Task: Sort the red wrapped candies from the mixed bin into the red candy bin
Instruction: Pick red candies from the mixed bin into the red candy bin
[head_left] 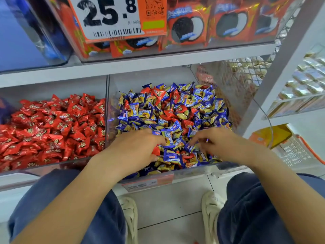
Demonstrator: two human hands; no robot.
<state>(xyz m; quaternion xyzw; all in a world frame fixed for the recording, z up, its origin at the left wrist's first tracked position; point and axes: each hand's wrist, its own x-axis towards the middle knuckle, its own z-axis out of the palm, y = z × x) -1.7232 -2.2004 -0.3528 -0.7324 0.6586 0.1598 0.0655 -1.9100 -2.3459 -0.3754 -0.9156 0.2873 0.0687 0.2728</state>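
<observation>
Both hands are down in the front of the mixed bin, digging for strays: left hand has its fingers curled into the pile beside a red candy, grip hidden so cannot tell if it holds one. Right hand has loosely bent fingers raking blue-and-gold wrappers, nothing clearly held. More red candies sit scattered at the back; red candy bin is just left, behind a clear divider.

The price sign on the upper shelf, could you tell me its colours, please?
White price sign with black digits and an orange border, head view.
</observation>
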